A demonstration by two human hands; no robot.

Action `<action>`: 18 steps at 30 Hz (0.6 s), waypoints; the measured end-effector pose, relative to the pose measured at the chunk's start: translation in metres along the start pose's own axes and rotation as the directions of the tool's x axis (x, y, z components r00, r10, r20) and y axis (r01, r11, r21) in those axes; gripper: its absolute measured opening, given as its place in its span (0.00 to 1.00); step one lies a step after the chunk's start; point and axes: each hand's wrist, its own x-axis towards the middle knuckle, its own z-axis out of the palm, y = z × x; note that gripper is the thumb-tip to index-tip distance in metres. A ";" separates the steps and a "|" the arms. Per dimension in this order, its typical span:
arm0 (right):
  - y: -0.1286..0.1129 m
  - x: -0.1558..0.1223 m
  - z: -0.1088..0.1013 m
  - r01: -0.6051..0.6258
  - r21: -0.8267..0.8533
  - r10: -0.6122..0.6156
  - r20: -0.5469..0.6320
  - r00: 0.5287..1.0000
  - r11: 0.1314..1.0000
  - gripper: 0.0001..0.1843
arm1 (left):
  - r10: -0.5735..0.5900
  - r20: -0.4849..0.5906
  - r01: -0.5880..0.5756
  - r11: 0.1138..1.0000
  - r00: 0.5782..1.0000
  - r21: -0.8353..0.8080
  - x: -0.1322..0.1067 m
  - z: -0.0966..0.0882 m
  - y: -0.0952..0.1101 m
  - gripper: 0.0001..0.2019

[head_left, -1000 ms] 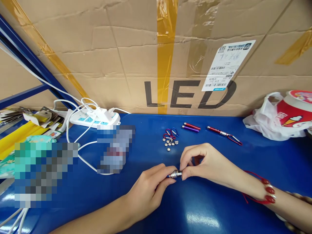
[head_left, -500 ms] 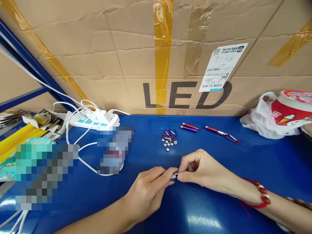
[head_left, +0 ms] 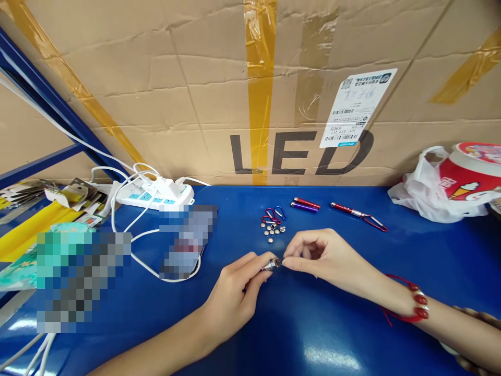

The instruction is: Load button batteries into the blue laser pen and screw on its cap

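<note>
My left hand (head_left: 237,290) pinches a small silver metal cylinder (head_left: 270,265) between thumb and fingers, its dark-looking end pointing right. Close to that end, the thumb and forefinger of my right hand (head_left: 326,256) are pressed together; whatever they may hold is too small to make out. Beyond the hands lie several silver button cells (head_left: 271,232) in a loose group. Small red carabiners (head_left: 268,216) and a blue carabiner (head_left: 281,212) are just behind them. Further right are a red tube (head_left: 307,202), a purple tube (head_left: 305,208) and a red penlight (head_left: 344,209) with a carabiner attached.
A large cardboard box (head_left: 203,104) stands along the back of the blue table (head_left: 305,324). At left are a white power strip (head_left: 156,194) with cables, a blurred phone-like object (head_left: 190,243) and yellow packaging (head_left: 43,224). A red tub (head_left: 465,175) in a white bag sits at right.
Both hands have risen slightly away from me. My right fingertips have drawn back a little from the cylinder, so more of its end shows. The view has shifted slightly.
</note>
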 end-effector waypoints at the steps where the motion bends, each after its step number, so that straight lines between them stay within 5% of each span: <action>1: 0.000 0.000 -0.002 0.038 -0.033 -0.039 -0.024 0.999 0.999 0.14 | -0.013 0.006 0.013 1.000 1.000 -0.006 0.000 0.000 0.000 0.12; 4: -0.001 -0.002 -0.004 0.234 -0.151 -0.247 -0.072 0.966 0.961 0.12 | -0.035 0.023 0.035 0.999 0.999 -0.034 0.000 0.000 0.001 0.12; 9: 0.001 -0.007 -0.004 0.523 -0.372 -0.556 0.022 0.831 0.767 0.07 | -0.024 0.055 0.028 0.998 0.998 -0.062 -0.002 0.003 0.001 0.12; 14: -0.002 -0.013 -0.007 0.604 -0.596 -0.659 0.160 0.735 0.529 0.09 | 0.010 0.071 -0.006 0.999 0.997 -0.053 -0.003 0.005 0.003 0.10; 18: -0.006 -0.016 -0.009 0.597 -0.612 -0.630 0.198 0.751 0.519 0.11 | -0.019 0.089 0.027 0.996 0.996 -0.088 -0.006 0.006 0.005 0.08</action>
